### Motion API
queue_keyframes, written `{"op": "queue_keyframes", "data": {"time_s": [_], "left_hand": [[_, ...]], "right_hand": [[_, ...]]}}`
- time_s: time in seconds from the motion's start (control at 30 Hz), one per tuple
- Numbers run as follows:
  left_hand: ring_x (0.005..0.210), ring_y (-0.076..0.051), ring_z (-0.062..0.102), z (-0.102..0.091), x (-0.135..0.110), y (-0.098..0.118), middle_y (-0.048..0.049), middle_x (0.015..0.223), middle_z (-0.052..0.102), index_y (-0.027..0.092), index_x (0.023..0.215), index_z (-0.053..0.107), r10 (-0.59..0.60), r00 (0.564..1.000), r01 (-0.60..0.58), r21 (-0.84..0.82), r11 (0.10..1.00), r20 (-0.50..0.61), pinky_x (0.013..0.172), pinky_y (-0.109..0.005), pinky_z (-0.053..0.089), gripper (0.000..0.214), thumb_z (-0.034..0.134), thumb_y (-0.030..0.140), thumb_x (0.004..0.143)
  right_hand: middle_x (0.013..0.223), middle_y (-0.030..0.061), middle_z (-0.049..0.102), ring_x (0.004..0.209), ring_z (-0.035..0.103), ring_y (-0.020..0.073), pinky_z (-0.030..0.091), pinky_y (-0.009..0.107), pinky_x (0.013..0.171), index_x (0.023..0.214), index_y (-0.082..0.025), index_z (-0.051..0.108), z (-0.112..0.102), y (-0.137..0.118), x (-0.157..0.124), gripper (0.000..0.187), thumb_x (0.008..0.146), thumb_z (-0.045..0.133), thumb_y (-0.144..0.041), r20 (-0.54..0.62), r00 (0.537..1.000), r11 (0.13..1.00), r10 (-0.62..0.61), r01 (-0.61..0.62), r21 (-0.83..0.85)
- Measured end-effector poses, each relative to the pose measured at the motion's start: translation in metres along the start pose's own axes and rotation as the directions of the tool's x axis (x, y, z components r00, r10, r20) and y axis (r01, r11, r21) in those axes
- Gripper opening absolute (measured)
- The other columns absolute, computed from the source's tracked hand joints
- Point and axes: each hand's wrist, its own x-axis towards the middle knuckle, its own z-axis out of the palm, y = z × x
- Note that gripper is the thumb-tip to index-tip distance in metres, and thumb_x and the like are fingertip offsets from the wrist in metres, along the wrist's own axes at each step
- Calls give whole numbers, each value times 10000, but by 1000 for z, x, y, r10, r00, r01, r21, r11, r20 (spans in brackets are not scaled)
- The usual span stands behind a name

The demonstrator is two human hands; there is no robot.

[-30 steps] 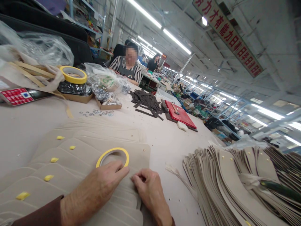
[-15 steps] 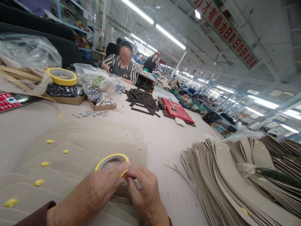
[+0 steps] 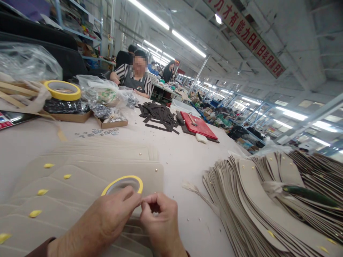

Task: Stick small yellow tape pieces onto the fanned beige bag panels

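Note:
My left hand (image 3: 107, 216) is closed around the near side of a roll of yellow tape (image 3: 138, 182), whose far rim and grey inside show above the fingers. My right hand (image 3: 162, 217) is pinched at the roll's near right edge, its fingertips against those of my left. The bit of tape between them is mostly hidden. Under both hands lie overlapping beige panels (image 3: 88, 178), fanned out. Several carry small yellow tape tabs (image 3: 42, 192). A metal stud (image 3: 156, 170) shows near a panel's corner.
At right stands a thick stack of beige strips (image 3: 257, 200) with a dark green handle (image 3: 311, 195) on it. Farther back are dark strips (image 3: 158, 114), a red board (image 3: 198, 125), loose metal pieces (image 3: 96, 132) and another tape roll (image 3: 63, 95). A person (image 3: 136, 78) sits across the table.
The view has shifted slightly, so the table's things appear a little farther left. My fingertips remain together at the roll; the yellow bit seen between them earlier is now hidden.

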Motion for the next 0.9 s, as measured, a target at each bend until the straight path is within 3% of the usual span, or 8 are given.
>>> {"op": "queue_keyframes", "data": {"time_s": [0.07, 0.1, 0.2, 0.33, 0.47, 0.6, 0.77, 0.9], "left_hand": [[595, -160, 541, 1, 0, 4, -4, 734, 568, 239, 842, 589, 71, 997, -71, 1, 997, -22, 534, -243, 406, 310, 347, 47, 865], [590, -162, 525, 2, -1, 6, -4, 734, 555, 234, 832, 572, 90, 995, -90, 5, 996, -28, 525, -254, 382, 304, 340, 43, 876], [617, -174, 525, 8, 0, 5, -6, 756, 559, 223, 845, 557, 72, 997, -72, 84, 994, 3, 548, -276, 365, 273, 362, 39, 897], [760, -213, 601, 16, 5, -6, -39, 861, 643, 205, 926, 614, -25, 986, -17, 246, 969, 168, 670, -305, 441, 328, 411, -39, 844], [857, -253, 598, 14, 12, -8, -64, 914, 670, 204, 954, 654, -113, 939, 14, 292, 956, 325, 738, -348, 473, 330, 461, -38, 840], [893, -268, 583, 7, 18, -3, -86, 973, 674, 189, 966, 667, -157, 913, 67, 242, 968, 376, 802, -402, 483, 316, 470, -26, 842], [911, -268, 583, 3, 22, -1, -91, 1015, 678, 181, 999, 665, -184, 884, 97, 216, 972, 431, 838, -431, 476, 318, 452, -12, 864], [945, -292, 582, 4, 21, -3, -106, 1037, 672, 172, 1013, 662, -204, 870, 129, 191, 973, 449, 862, -469, 476, 335, 430, -20, 865]], "right_hand": [[505, -20, 601, 415, 524, 108, 423, 210, 424, 659, -178, 636, -2, 0, 6, 113, 730, 606, -261, 83, 942, 920, 325, -335, 204], [487, -26, 593, 394, 515, 106, 432, 212, 411, 666, -175, 628, -6, 2, 10, 143, 717, 618, -307, 119, 900, 860, 418, -435, 267], [496, -19, 614, 394, 532, 101, 475, 215, 431, 703, -152, 642, -21, 15, 22, 246, 666, 673, -394, 140, 846, 794, 514, -531, 296], [522, 2, 635, 410, 544, 88, 460, 190, 434, 704, -120, 678, -36, 36, 27, 321, 659, 723, -435, 154, 842, 818, 517, -539, 201], [523, -10, 612, 405, 524, 81, 426, 182, 428, 709, -124, 669, -32, 44, 25, 287, 735, 666, -410, 171, 859, 859, 483, -503, 96], [517, -31, 582, 425, 484, 90, 391, 190, 428, 697, -149, 662, -27, 43, 25, 199, 779, 607, -321, 169, 893, 908, 417, -417, -35], [567, -17, 623, 543, 528, 116, 391, 217, 550, 627, -172, 660, -25, 39, 30, 156, 760, 588, -209, 138, 942, 941, 307, -279, -191], [539, -22, 601, 529, 539, 122, 389, 226, 553, 665, -173, 667, -24, 42, 32, 106, 744, 595, -177, 118, 949, 933, 291, -254, -256]]}}
